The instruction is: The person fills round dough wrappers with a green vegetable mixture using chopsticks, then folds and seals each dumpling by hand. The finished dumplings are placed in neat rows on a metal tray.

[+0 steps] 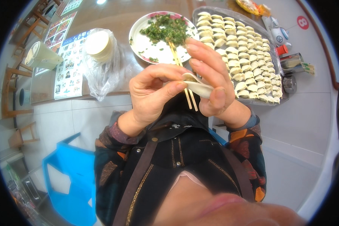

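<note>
Between my two hands is a round dumpling wrapper (200,89), folded part way over with a little dark filling showing in its gap. My left hand (151,91) pinches the near end of the fold between thumb and forefinger. On the other side, my right hand (213,76) supports the wrapper with thumb and curved fingers. Behind them a white plate (141,52) with a pink-patterned rim holds chopped green filling (168,29). A pair of chopsticks (175,55) rests with tips in the filling, and their other ends stick out below my hands.
A large tray (197,12) with rows of folded dumplings (243,53) lies at the right. Stacked round wrappers (97,43) sit in a plastic bag at the left, near a tub (42,56). A blue plastic chair (69,186) stands at lower left. A teapot (279,34) is far right.
</note>
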Tool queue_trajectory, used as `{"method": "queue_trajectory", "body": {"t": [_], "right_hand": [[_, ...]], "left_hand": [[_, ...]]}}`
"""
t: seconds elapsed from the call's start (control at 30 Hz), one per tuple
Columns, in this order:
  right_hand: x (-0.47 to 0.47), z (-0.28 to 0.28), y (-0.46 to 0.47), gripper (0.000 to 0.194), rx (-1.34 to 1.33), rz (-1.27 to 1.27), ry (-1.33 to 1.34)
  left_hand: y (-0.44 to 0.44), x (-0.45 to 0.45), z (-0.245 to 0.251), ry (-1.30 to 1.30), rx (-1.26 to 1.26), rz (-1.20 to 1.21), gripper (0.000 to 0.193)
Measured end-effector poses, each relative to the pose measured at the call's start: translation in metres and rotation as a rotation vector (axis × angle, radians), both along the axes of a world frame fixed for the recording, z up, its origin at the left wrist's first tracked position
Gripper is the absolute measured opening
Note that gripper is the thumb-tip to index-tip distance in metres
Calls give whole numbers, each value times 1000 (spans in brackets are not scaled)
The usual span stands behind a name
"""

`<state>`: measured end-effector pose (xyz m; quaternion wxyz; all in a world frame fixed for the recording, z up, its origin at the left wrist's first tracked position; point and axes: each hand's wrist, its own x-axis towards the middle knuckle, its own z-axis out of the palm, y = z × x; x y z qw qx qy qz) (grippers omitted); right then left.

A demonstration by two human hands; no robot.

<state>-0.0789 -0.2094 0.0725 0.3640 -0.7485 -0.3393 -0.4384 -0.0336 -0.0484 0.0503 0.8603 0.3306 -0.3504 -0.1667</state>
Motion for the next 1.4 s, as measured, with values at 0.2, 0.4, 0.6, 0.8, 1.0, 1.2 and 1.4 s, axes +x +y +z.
{"method": "queue_trajectory", "body": {"t": [0.2, 0.4, 0.6, 0.8, 1.0, 1.2, 1.4], "right_hand": [[-3, 1, -3, 51, -80, -25, 56], [0, -2, 0, 46, 2, 21, 17], [0, -2, 0, 45, -11, 6, 8], [0, -1, 0, 45, -6, 20, 3], [1, 0, 0, 44, -23, -23, 25], [2, -2, 1, 44, 14, -53, 64], [7, -3, 2, 39, 6, -70, 90]], "left_hand": [[0, 6, 0, -153, 7, 3, 14], [-2, 7, -4, -199, -7, -25, 12], [-4, 8, -3, -131, -14, -121, 17], [-8, -7, 1, 259, -83, -281, 30], [-7, -3, -6, 329, -29, -390, 32], [-9, -7, -5, 269, 12, -257, 26], [-11, -11, 0, 274, 39, -126, 20]]}}
